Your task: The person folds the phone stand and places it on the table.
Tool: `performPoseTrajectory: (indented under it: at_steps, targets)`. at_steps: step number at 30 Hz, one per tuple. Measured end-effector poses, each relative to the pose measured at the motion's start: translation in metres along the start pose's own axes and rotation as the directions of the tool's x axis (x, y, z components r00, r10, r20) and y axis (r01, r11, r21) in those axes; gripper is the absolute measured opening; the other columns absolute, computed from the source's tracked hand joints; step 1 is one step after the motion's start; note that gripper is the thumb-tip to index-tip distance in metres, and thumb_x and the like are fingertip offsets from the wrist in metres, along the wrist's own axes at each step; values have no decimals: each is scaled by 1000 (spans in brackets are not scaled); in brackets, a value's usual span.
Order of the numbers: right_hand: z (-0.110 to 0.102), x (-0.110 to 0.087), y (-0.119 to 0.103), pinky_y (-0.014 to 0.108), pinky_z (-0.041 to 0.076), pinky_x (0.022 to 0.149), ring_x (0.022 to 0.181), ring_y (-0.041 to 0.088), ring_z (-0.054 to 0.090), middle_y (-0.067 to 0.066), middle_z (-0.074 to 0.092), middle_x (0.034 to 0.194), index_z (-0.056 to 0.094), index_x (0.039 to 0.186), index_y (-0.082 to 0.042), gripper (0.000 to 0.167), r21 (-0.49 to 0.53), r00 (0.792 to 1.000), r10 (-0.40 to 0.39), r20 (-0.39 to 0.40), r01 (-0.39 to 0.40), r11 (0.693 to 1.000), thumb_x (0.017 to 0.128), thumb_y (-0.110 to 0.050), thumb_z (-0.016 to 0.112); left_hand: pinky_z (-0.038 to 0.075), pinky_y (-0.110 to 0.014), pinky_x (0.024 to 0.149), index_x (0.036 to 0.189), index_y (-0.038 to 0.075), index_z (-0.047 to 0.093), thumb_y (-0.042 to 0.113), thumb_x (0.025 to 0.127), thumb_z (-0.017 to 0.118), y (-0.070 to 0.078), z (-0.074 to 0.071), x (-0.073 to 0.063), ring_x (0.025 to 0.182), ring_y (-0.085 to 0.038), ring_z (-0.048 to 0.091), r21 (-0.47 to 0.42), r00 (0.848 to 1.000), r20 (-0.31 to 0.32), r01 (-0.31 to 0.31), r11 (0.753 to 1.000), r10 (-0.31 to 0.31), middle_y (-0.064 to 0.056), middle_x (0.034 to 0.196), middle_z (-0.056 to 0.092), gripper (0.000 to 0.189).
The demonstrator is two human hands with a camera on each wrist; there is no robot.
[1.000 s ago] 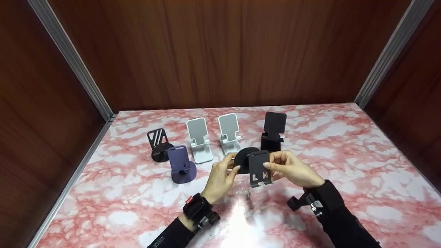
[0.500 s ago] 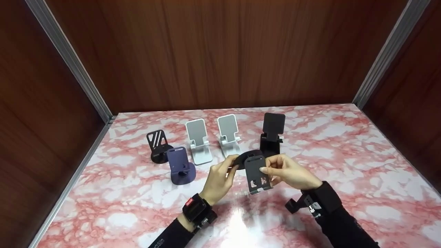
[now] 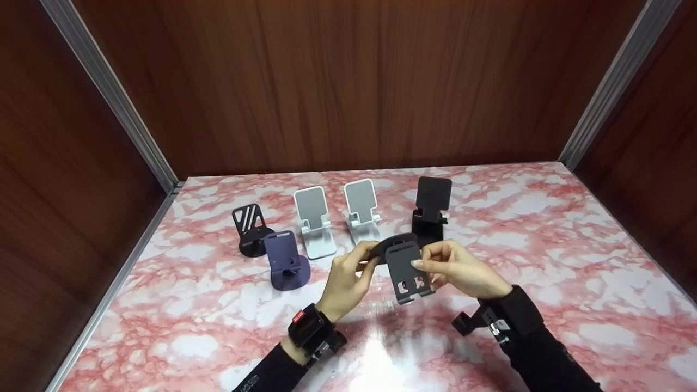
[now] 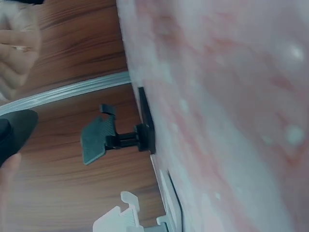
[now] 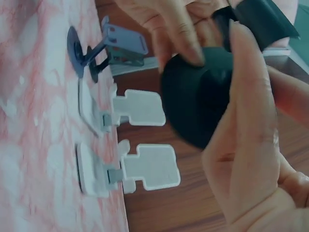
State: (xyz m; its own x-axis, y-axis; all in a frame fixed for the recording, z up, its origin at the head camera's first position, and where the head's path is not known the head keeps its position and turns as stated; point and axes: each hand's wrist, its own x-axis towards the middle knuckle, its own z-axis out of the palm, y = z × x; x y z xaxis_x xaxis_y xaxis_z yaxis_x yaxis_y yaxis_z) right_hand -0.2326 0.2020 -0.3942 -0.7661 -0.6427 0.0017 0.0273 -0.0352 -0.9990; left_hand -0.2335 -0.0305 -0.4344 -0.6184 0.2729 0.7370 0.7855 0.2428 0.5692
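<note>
Between both hands, up off the table, is a black phone stand [image 3: 402, 265] with a round base and a flat plate with cutouts near its lower lip. My left hand [image 3: 344, 279] pinches the edge of the round base, which lies behind the plate in the head view. With thumb and fingers, my right hand [image 3: 463, 269] pinches the plate's right edge. The right wrist view shows the base [image 5: 188, 96] broadside, close to both hands. In the left wrist view, part of the base [image 4: 23, 126] shows at the left edge.
Standing behind the hands are two white phone stands [image 3: 312, 209] and a black one [image 3: 434, 200]. To the left are a purple stand [image 3: 282, 253] and a slotted black stand [image 3: 249, 220]. Wood-grain walls [image 3: 348, 87] enclose the red-and-white marbled table [image 3: 185, 305].
The held stand has tilted: its round base turned from broad to narrow behind the plate, and the plate shifted slightly left and down. Both hands keep their pinch and stay nearly in place.
</note>
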Motion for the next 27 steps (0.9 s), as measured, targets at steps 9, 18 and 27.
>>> performPoseTrajectory:
  at_steps: [9, 18, 27]
  targets:
    - [6, 3, -1, 41, 56, 75, 88, 14, 58, 5, 48, 101, 34, 107, -8, 39, -128, 975, 1, -223, -30, 991, 86, -21, 65, 58, -22, 64, 103, 1, 59, -3, 86, 59, 19, -6, 7, 82, -23, 70, -104, 981, -11, 193, 976, -195, -15, 91, 71, 18]
    - [5, 3, -3, 28, 53, 87, 99, 13, 61, 5, 60, 112, 45, 125, -3, 39, -45, 981, -65, -182, 57, 997, 90, -13, 59, 58, -27, 70, 104, -5, 57, -5, 85, 59, 35, -12, 14, 90, -26, 68, -292, 921, 80, 388, 874, -382, -21, 99, 69, 19]
    - [4, 6, 4, 31, 54, 87, 95, 13, 63, 4, 62, 106, 51, 118, -1, 31, 34, 975, -52, -216, 61, 998, 90, -10, 58, 56, -35, 84, 117, -4, 55, 16, 95, 50, 17, -9, 11, 91, -21, 66, -452, 834, 226, 547, 705, -503, -23, 108, 65, 30]
